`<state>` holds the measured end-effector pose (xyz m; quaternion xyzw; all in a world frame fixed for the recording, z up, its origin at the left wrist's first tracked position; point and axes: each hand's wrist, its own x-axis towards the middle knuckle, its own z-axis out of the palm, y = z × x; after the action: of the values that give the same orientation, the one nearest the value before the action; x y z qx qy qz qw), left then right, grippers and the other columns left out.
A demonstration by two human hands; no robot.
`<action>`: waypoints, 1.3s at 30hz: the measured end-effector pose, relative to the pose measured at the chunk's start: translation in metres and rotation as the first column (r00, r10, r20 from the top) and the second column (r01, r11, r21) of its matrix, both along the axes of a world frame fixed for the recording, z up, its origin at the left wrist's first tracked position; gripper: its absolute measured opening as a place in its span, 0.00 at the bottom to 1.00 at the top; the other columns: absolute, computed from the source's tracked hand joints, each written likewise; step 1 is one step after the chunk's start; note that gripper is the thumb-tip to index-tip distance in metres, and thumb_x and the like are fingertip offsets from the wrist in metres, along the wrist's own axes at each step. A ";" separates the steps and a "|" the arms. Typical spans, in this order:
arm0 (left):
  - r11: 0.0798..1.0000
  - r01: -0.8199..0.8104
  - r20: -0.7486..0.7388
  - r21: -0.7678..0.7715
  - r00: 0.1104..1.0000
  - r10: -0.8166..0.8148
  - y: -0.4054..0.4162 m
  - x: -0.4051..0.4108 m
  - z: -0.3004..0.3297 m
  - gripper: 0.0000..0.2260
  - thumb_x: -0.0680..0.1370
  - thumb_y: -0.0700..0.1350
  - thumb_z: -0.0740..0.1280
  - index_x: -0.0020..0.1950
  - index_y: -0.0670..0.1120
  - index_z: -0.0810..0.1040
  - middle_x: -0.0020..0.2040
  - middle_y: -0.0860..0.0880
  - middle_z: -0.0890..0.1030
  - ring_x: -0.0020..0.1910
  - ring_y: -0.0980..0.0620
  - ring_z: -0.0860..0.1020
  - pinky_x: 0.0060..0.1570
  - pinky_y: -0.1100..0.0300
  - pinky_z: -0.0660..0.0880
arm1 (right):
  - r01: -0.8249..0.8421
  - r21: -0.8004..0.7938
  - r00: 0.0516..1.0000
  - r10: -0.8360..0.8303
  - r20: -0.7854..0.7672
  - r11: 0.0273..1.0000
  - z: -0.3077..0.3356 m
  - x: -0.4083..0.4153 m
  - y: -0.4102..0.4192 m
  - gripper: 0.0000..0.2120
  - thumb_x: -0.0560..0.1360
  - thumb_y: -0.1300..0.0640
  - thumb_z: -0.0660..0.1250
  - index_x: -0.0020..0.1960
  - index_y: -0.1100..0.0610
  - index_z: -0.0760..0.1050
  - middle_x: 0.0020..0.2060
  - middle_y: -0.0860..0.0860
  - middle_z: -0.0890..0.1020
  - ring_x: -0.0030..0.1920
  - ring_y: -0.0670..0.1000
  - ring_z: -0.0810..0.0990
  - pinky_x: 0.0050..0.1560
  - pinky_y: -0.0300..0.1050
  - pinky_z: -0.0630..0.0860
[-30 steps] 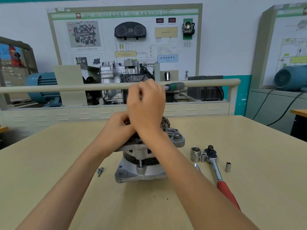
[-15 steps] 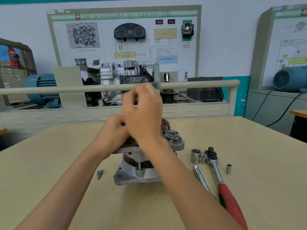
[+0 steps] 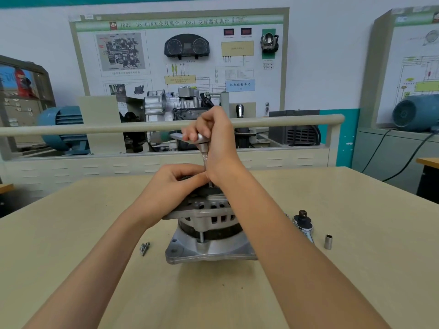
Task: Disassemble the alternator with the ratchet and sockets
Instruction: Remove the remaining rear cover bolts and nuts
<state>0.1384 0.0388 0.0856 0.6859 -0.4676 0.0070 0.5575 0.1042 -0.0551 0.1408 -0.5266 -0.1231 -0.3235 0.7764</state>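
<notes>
At the far left, behind the rail, we see a blue motor [image 3: 63, 125] on the training bench. On the wooden table [image 3: 71, 233], a few small screws [image 3: 145, 248] lie together just to the left of the alternator [image 3: 209, 233]. The alternator stands upright near the middle of the table, with its flat mounting foot on the wood and its slotted housing above.

Our left hand [image 3: 173, 188] lies on the top left of the alternator. Its fingers are curled over the upper edge and grip the housing, and the fingertips meet the base of the right hand.

Our right hand [image 3: 213, 141] is above the alternator. Its fingers are closed around the head of a ratchet [image 3: 190, 138], whose greenish handle points to the left. From the head, a metal extension bar [image 3: 204, 157] goes straight down to the top of the alternator; its lower end is hidden between the two hands, so we cannot tell what it sits on.

To the right of the alternator, partly behind our right forearm, a second ratchet [image 3: 304, 224] lies on the table with its head toward the far side. Just beside it on the right, one small socket [image 3: 328, 242] stands upright, apart from the ratchet.

At the far right there is another blue motor [image 3: 415, 112] on a grey cabinet.
</notes>
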 end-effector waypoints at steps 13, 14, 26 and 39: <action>0.969 -0.190 0.110 -0.155 0.972 0.208 -0.009 0.011 0.001 0.06 0.78 0.32 0.61 0.48 0.42 0.75 0.36 0.55 0.76 0.32 0.71 0.74 0.35 0.76 0.70 | 0.796 -0.605 0.313 -0.839 0.444 -0.023 -0.035 0.000 0.031 0.08 0.70 0.53 0.61 0.40 0.59 0.71 0.41 0.51 0.72 0.48 0.54 0.69 0.64 0.48 0.60; 0.969 -0.213 0.103 -0.128 0.969 0.226 -0.008 0.009 0.001 0.10 0.77 0.32 0.61 0.43 0.46 0.77 0.35 0.52 0.76 0.30 0.68 0.74 0.34 0.75 0.70 | 0.816 -0.562 0.415 -0.814 0.408 0.134 -0.030 -0.001 0.029 0.09 0.71 0.54 0.61 0.34 0.58 0.69 0.37 0.50 0.71 0.45 0.53 0.69 0.59 0.47 0.64; 0.999 -0.045 0.006 0.021 0.999 0.045 0.001 0.000 0.000 0.18 0.76 0.38 0.66 0.33 0.58 0.84 0.33 0.55 0.84 0.32 0.62 0.80 0.32 0.72 0.73 | 0.359 -0.148 0.933 -0.348 0.096 0.921 -0.014 -0.002 0.011 0.22 0.77 0.59 0.53 0.26 0.60 0.68 0.23 0.49 0.71 0.30 0.48 0.72 0.37 0.41 0.71; 0.999 -0.052 0.051 0.012 0.997 0.052 0.000 -0.001 0.000 0.19 0.76 0.36 0.65 0.33 0.57 0.83 0.33 0.57 0.83 0.33 0.64 0.79 0.34 0.73 0.72 | 0.504 -0.293 0.863 -0.483 0.147 0.812 -0.013 -0.001 0.011 0.18 0.74 0.55 0.55 0.26 0.57 0.62 0.24 0.50 0.67 0.31 0.51 0.67 0.38 0.46 0.67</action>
<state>0.1372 0.0386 0.0855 0.7012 -0.4635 0.0357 0.5406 0.1027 -0.0437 0.1282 -0.6488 -0.0589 -0.5065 0.5648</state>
